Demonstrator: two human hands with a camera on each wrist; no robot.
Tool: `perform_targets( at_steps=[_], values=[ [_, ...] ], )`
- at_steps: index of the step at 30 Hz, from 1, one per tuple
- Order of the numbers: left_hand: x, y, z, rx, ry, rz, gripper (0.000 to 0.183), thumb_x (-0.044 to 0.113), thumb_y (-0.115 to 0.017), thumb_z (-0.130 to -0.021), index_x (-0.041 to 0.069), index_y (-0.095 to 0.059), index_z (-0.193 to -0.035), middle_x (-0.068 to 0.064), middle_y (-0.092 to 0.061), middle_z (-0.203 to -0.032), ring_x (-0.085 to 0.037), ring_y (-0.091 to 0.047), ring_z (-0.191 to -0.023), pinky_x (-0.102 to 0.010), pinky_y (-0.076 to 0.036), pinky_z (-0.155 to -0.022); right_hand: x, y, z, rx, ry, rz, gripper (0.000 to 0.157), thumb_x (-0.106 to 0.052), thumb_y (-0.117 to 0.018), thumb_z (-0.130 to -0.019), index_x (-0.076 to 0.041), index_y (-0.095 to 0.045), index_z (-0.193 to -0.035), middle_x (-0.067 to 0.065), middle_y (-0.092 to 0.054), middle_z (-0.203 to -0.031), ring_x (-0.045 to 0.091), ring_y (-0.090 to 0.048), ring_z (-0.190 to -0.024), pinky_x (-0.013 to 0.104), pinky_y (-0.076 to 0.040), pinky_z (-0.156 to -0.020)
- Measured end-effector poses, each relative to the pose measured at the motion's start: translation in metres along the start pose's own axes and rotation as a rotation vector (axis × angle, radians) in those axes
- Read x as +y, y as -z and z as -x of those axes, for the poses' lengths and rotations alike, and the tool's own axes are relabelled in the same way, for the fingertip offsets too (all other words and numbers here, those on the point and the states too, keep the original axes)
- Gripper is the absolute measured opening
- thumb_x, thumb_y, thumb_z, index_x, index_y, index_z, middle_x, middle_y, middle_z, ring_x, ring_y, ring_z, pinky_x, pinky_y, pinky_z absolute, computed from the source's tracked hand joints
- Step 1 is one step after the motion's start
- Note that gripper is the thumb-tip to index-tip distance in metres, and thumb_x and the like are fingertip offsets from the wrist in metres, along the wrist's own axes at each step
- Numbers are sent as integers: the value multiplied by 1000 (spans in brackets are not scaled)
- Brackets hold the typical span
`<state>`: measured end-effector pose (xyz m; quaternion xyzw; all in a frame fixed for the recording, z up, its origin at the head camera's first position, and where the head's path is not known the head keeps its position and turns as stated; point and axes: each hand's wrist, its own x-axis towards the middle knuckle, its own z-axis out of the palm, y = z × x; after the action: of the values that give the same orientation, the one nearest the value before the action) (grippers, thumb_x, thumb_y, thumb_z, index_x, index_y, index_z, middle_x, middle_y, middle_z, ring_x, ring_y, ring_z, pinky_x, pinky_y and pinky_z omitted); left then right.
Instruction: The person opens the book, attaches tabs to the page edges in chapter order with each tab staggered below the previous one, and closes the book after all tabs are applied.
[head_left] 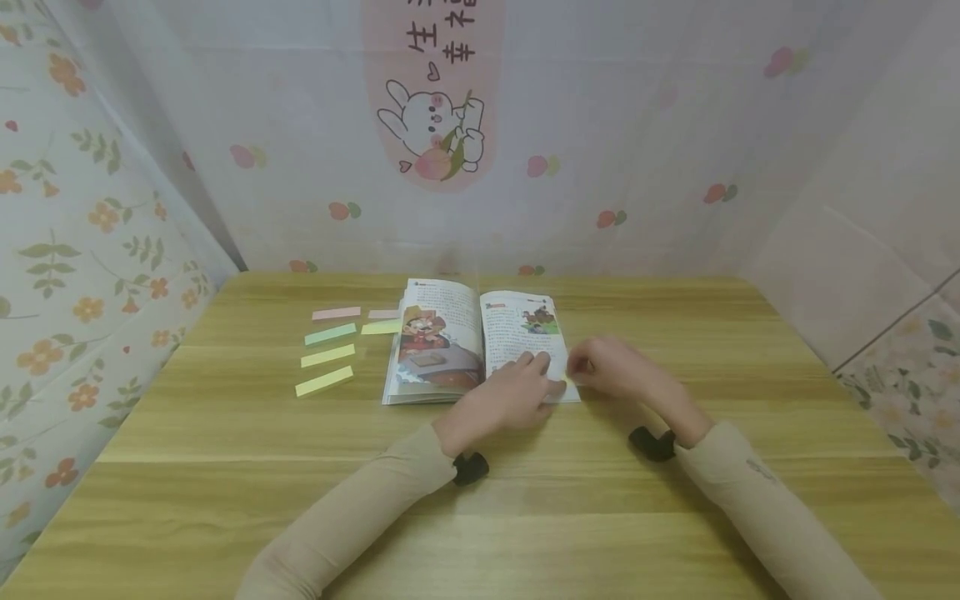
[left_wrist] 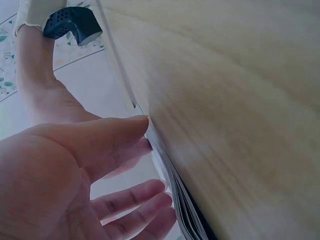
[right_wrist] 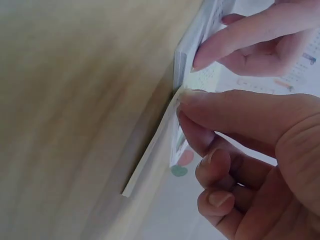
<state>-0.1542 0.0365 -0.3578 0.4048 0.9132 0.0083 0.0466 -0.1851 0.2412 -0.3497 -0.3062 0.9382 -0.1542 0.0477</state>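
Observation:
An open book (head_left: 495,333) lies on the table, with a cartoon picture on its left page and text on its right page. My left hand (head_left: 517,390) rests on the lower part of the right page with fingers spread, and its thumb is near the book's bottom edge in the left wrist view. At the page's outer edge, my right hand (head_left: 618,367) pinches a thin pale yellow sticky strip (right_wrist: 147,152) between thumb and index finger. One end of the strip sticks out beyond the book in the right wrist view; the part under the fingers is hidden.
Left of the book lie several sticky strips: a pink strip (head_left: 336,313), a green strip (head_left: 330,334) and yellow strips (head_left: 324,381) among them. Another yellow strip (head_left: 381,327) reaches the book's left edge. A printed curtain (head_left: 562,217) hangs behind the wooden table (head_left: 187,450).

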Motion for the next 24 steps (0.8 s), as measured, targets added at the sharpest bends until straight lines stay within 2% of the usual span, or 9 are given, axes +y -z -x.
perform_targets(
  at_steps=[12, 18, 24],
  values=[
    [-2, 0, -1, -16, -1, -4, 41, 29, -59, -101, 27, -60, -143, -8, -48, -128, -20, -46, -105, -30, -49, -83, -8, 4, -2, -35, -41, 7, 8, 1, -73, -86, -5, -77, -85, 0, -73, -83, 14, -63, -75, 38, -56, -72],
    [-4, 0, -1, -25, -1, 18, 43, 28, -58, -102, 27, -58, -145, -8, -48, -131, -20, -46, -108, -30, -49, -85, -6, 2, -3, -18, -28, -2, 8, 2, -72, -87, -3, -78, -86, 3, -74, -84, 15, -64, -76, 39, -56, -74],
    [-6, 1, 2, 0, -16, 43, 41, 24, -59, -101, 26, -61, -142, -6, -50, -127, -20, -47, -108, -31, -48, -85, -6, 2, -4, -29, -36, 5, 7, 1, -73, -86, -4, -77, -87, 1, -73, -83, 14, -62, -75, 39, -55, -74]
  ],
)
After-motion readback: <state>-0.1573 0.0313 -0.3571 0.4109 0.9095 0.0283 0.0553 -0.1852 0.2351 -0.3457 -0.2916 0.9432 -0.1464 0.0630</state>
